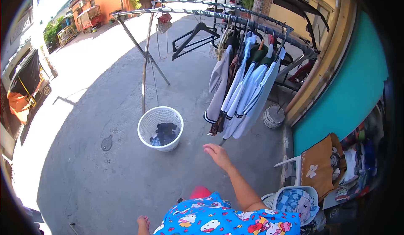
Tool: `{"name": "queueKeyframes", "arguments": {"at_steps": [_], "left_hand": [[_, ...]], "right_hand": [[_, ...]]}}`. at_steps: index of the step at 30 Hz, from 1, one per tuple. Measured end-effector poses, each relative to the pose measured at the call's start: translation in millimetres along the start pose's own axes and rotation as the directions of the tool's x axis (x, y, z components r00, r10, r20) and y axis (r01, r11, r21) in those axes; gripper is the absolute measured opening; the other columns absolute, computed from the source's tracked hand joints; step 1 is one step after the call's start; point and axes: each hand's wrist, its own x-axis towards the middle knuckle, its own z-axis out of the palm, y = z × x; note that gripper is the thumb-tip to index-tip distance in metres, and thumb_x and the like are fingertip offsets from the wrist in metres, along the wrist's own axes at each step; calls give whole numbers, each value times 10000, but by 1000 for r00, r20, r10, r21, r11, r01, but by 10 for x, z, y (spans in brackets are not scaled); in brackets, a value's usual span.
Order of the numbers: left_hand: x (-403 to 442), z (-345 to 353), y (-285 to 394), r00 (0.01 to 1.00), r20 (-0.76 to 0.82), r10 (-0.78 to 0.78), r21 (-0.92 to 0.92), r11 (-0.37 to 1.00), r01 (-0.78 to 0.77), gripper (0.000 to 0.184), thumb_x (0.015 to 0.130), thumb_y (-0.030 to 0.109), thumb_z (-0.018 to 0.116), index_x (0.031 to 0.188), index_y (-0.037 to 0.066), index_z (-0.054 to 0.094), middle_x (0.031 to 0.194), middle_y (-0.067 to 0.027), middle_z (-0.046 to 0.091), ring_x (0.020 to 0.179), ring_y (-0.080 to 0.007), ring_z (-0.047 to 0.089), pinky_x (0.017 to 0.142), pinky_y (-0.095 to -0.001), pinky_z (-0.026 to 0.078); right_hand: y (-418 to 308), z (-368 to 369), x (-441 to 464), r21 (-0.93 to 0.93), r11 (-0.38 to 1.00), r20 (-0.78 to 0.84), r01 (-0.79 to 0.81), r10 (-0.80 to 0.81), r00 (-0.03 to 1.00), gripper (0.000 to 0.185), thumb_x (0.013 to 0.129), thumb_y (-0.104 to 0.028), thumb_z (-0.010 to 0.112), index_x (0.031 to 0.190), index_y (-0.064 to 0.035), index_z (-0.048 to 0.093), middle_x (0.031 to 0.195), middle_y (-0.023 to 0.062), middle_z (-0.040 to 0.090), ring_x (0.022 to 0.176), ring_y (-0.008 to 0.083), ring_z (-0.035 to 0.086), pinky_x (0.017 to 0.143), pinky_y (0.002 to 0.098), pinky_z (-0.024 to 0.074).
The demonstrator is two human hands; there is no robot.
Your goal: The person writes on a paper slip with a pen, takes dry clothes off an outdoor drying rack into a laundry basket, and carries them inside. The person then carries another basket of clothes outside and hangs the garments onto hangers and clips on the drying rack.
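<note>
My right hand (216, 155) reaches forward over the concrete, holding nothing, its fingers loosely stretched. It is just below the hanging shirts (248, 92), apart from them as far as I can tell. My left hand (144, 222) is low by my side, loosely open, with nothing visible in it. A white laundry basket (145, 127) stands ahead on the ground, with dark and blue clothes (165, 133) at its bottom. Beyond it is a clothes rack (176, 11) carrying the shirts and several black hangers (195, 39).
At lower right, a second white basket (313, 193) holds blue checked clothes, beside a white chair (298, 167) draped with brown cloth (317, 163). A white bucket (273, 116) stands near the teal wall (341, 87). Parked vehicles line the street.
</note>
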Motion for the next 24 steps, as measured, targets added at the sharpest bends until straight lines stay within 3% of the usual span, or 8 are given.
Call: {"name": "queueKeyframes", "arguments": {"at_steps": [2, 7, 10, 12, 14, 16, 19, 24], "left_hand": [[15, 403, 824, 983, 98, 153, 76, 984, -160, 391, 812, 121, 392, 1202, 101, 373, 1127, -105, 498, 958, -207, 520, 720, -383, 420], [162, 1608, 2164, 905, 287, 313, 109, 928, -356, 356, 806, 100, 386, 1162, 103, 389, 1077, -91, 521, 948, -201, 525, 712, -371, 420], [199, 2278, 2446, 879, 403, 254, 130, 935, -329, 343, 802, 90, 400, 1145, 96, 395, 1059, -97, 532, 937, -202, 532, 705, -366, 427], [203, 2575, 2492, 874, 465, 143, 280, 913, -298, 340, 796, 99, 420, 1135, 82, 394, 1038, -108, 544, 899, -208, 553, 677, -358, 441], [277, 2734, 2601, 808, 588, -31, 484, 814, -321, 346, 794, 100, 423, 1137, 75, 389, 1034, -107, 544, 890, -205, 556, 647, -357, 454], [415, 2841, 2715, 818, 574, -38, 520, 788, -328, 339, 793, 100, 426, 1129, 69, 396, 1030, -110, 544, 885, -206, 560, 636, -358, 461], [630, 2981, 2818, 846, 533, 5, 452, 844, -289, 326, 795, 104, 429, 1117, 58, 408, 1031, -119, 543, 881, -216, 564, 640, -358, 468], [1003, 2988, 3188, 901, 424, -89, 492, 858, -147, 327, 802, 114, 420, 1121, 43, 408, 1036, -134, 537, 896, -238, 560, 654, -351, 471]], "right_hand": [[-278, -174, 343, -10, 995, -153, 95, -96, 984, 160, 841, -80, 472, 939, -2, 572, 824, 54, 592, 760, 117, 572, 673, 233, 441], [-975, -890, 1364, -216, 929, -405, 300, -364, 839, 130, 828, -55, 484, 920, -6, 562, 859, 78, 561, 749, 169, 551, 635, 255, 441], [-1409, -1376, 2052, -294, 892, -548, 343, -451, 704, 144, 822, -58, 498, 940, -1, 559, 894, 95, 562, 792, 166, 566, 673, 257, 455], [-1491, -1702, 2564, -409, 847, -577, 339, -528, 624, 182, 811, -88, 515, 969, 0, 542, 890, 117, 564, 791, 216, 571, 715, 287, 447], [-1565, -1938, 3007, -659, 728, -510, 190, -618, 599, 219, 803, -123, 515, 991, -12, 530, 912, 149, 567, 824, 282, 563, 742, 338, 441], [-1479, -2049, 3335, -817, 577, -439, 16, -638, 632, 236, 794, -142, 520, 999, -25, 529, 925, 162, 566, 850, 306, 551, 759, 364, 435], [-1298, -2084, 3553, -801, 584, -423, -133, -394, 816, 241, 761, -202, 562, 951, -55, 542, 866, 123, 561, 851, 303, 526, 752, 398, 435], [-1437, -1828, 3249, -880, 384, -455, -280, -514, 727, 180, 769, -206, 576, 852, -56, 519, 801, 81, 504, 831, 258, 523, 688, 355, 453]]}}
